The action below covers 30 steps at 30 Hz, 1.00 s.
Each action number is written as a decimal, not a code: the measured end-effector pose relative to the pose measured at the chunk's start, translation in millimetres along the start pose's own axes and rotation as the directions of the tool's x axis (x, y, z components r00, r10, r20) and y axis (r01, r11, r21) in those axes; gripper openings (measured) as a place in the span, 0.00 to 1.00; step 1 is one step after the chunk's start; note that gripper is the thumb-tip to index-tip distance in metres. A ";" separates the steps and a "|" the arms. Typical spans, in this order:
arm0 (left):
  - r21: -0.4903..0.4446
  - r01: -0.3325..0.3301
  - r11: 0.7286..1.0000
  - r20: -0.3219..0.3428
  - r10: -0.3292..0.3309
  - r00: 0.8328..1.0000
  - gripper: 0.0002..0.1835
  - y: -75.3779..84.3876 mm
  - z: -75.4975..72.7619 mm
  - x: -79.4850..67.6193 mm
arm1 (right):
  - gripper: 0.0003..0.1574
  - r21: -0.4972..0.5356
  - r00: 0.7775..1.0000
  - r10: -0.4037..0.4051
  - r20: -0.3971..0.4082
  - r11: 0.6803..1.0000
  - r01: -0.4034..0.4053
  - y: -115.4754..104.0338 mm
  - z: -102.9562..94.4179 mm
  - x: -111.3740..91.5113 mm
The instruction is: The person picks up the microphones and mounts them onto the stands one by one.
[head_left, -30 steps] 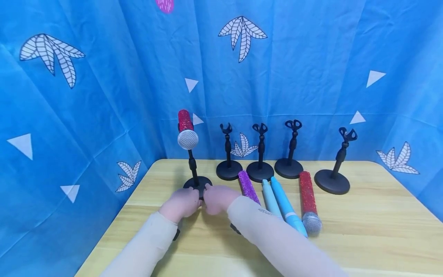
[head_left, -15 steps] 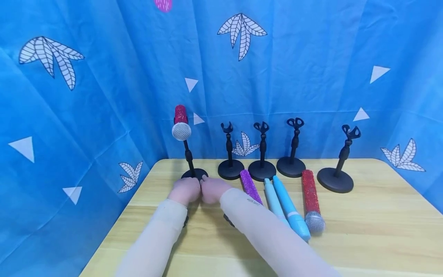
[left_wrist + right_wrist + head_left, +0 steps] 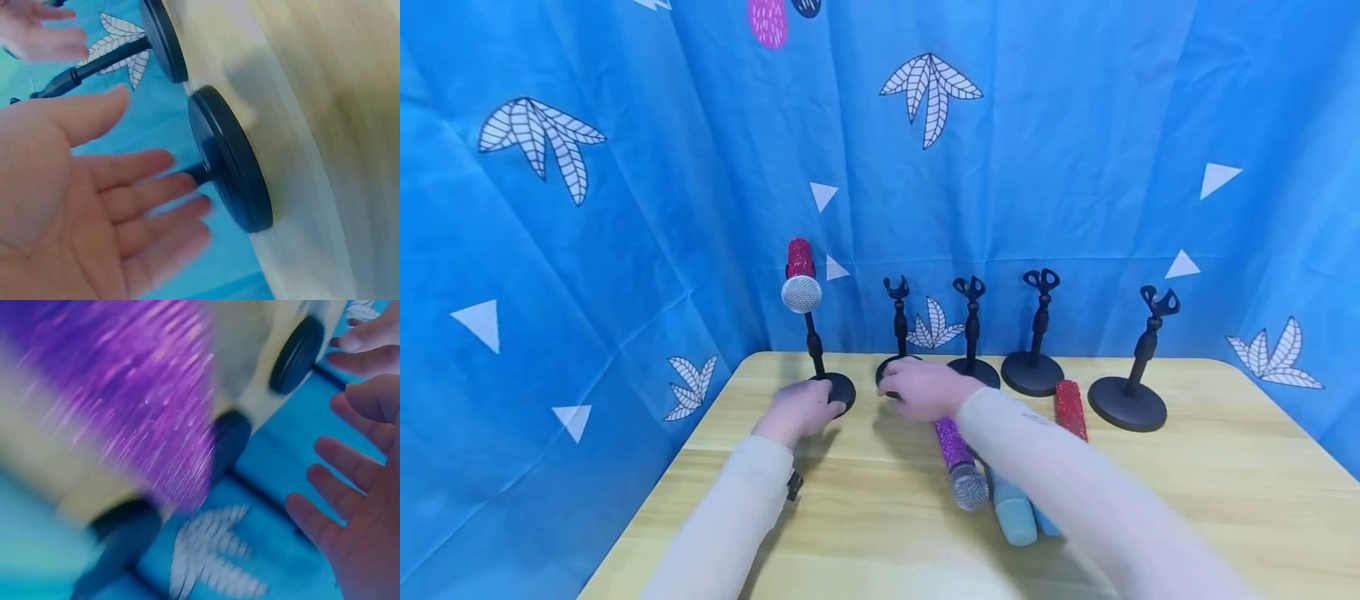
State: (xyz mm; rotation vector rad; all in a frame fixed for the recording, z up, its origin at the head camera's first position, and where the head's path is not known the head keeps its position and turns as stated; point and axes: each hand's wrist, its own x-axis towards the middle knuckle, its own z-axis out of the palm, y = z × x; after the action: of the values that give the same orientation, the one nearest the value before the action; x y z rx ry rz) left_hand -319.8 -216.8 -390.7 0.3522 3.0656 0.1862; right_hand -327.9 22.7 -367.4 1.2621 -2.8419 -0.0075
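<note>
working from a distance, i had the left hand (image 3: 803,408) just beside the round base of the leftmost stand (image 3: 815,345), its fingers straight and loosely apart, the thumb held out. i could not tell whether a fingertip touched the base. that stand stood upright near the left end of the bench (image 3: 865,525), with a red microphone (image 3: 801,292) in its clip, tilted so the silver mesh head faced forward and down.

the right hand (image 3: 927,388) was at the second stand (image 3: 900,323), partly hiding its base, fingers spread; contact there i could not make out either. the third stand (image 3: 972,329) and fourth stand (image 3: 1040,329) rose beside it, the fifth stand (image 3: 1141,362) further right.

in front lay a purple microphone (image 3: 952,442), mesh head toward the near edge, then a pale teal microphone (image 3: 1015,518) and a blue microphone (image 3: 1047,523), both mostly hidden by the right sleeve (image 3: 1075,492). beyond it showed the handle of another red microphone (image 3: 1070,407).
</note>
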 end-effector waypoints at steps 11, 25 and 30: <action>-0.345 -0.104 0.933 -0.151 0.054 0.987 0.31 46.6 0.1 40.5 | 0.30 -0.074 0.992 0.060 0.111 0.996 -0.052 41.7 20.0 -57.8; -0.714 -0.094 0.693 -0.222 -0.097 0.970 0.31 86.3 -12.8 99.1 | 0.32 -0.140 0.991 0.015 0.132 0.990 0.003 43.1 32.5 -58.7; -0.738 -0.126 0.662 -0.272 -0.122 0.955 0.24 93.1 -13.5 101.4 | 0.33 -0.092 0.995 -0.002 0.104 0.996 0.011 45.9 36.5 -61.9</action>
State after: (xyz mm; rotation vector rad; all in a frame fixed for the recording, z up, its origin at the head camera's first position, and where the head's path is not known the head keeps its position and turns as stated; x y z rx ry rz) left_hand -398.6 -105.0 -369.4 0.2790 2.8829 1.5855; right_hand -321.6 99.1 -404.7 1.2887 -2.8852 -0.2091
